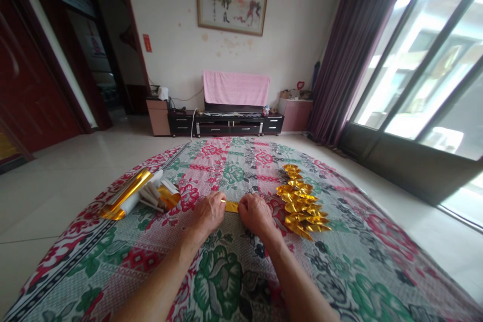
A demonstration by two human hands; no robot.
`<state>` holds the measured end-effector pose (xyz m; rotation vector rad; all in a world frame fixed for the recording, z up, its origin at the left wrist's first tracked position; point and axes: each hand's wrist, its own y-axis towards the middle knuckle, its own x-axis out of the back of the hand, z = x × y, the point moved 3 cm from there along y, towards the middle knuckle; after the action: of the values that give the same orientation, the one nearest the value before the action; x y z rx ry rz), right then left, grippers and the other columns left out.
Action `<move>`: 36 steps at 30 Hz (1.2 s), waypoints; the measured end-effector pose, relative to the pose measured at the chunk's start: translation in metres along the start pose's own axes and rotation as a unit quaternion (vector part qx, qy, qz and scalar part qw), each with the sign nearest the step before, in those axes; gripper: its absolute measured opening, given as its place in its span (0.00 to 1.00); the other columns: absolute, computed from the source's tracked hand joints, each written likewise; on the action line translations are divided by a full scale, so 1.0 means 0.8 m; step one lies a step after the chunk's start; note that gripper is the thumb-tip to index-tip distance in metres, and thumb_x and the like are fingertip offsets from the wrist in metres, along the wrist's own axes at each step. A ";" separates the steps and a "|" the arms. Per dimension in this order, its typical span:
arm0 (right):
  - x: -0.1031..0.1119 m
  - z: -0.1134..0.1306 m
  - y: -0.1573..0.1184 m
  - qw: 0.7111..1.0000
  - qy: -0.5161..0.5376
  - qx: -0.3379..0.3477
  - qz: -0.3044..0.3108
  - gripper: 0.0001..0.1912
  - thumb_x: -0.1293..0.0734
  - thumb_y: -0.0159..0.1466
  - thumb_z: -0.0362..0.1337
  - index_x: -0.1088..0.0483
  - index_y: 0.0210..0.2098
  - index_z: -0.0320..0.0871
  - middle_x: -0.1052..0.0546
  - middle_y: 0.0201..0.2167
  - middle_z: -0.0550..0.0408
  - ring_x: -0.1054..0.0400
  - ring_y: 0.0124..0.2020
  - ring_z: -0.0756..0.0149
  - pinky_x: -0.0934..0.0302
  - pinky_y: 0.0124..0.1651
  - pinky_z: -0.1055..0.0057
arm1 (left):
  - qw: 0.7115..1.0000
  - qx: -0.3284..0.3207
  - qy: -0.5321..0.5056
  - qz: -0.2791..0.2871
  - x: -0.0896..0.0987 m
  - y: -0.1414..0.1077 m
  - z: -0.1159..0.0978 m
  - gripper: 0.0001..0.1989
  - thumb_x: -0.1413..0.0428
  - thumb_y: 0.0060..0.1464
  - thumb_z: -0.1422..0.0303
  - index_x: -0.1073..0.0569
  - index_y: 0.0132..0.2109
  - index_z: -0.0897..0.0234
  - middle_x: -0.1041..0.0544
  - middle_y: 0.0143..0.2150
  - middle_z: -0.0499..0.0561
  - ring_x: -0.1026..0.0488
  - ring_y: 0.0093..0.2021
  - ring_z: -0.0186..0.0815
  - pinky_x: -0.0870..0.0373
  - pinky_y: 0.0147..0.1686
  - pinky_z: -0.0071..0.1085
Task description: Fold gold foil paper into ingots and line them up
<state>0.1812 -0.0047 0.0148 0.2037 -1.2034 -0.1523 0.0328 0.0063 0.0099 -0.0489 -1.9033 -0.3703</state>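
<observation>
the head view took in, largest first, a flowered cloth (219,276) that spread beneath the fingers of both hands and well out to every side of them. away to the left of the fingers, and apart from them, lay a gold-faced roll (132,190), with a loose bundle of pale sheets (151,193), some showing gold, just beside it. nearer, to the right of the fingers, a row of pointed gold pieces (300,207) ran outward, packed close together.

between these were the left hand (210,214) and the right hand (256,214), near each other, knuckles up. the step in hand seemed to be folding or creasing one small piece of foil; the next move, as far as could be judged, called for a steady pinch at both ends and even pressure along the crease.

the fingers of each hand were curled in and closed, the left ones clamped on one end of a gold strip (231,207), the right ones on the other. how hard they pressed could not be told. smallest of all, the strip lay flat-looking in the gap between the two sets of fingertips, only its middle showing.
</observation>
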 end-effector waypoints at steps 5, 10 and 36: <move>0.001 0.003 -0.001 1.000 -0.013 0.004 0.002 0.12 0.42 0.61 0.36 0.28 0.32 0.44 0.26 0.33 0.51 0.33 0.35 0.65 0.48 0.34 0.73 | 1.000 -0.007 -0.001 -0.009 -0.003 0.000 0.002 0.08 0.55 0.57 0.69 0.32 0.39 0.60 0.26 0.38 0.49 0.28 0.38 0.34 0.38 0.37 0.27; 0.003 0.005 -0.001 1.000 -0.026 -0.001 0.012 0.12 0.43 0.62 0.36 0.28 0.32 0.43 0.26 0.34 0.51 0.33 0.36 0.64 0.47 0.34 0.73 | 1.000 -0.010 0.005 -0.009 -0.006 0.001 0.003 0.08 0.56 0.57 0.69 0.32 0.38 0.60 0.26 0.38 0.50 0.28 0.38 0.34 0.38 0.37 0.27; -0.007 0.003 -0.008 0.998 -0.006 0.012 -0.057 0.09 0.42 0.62 0.35 0.30 0.34 0.43 0.28 0.32 0.54 0.36 0.34 0.66 0.51 0.36 0.71 | 1.000 -0.005 0.008 -0.019 -0.002 -0.003 -0.002 0.09 0.55 0.58 0.67 0.32 0.36 0.61 0.30 0.35 0.50 0.31 0.35 0.32 0.41 0.35 0.26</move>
<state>0.1769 -0.0103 0.0093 0.2924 -1.2068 -0.2395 0.0342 0.0038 0.0083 -0.0171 -1.8879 -0.4051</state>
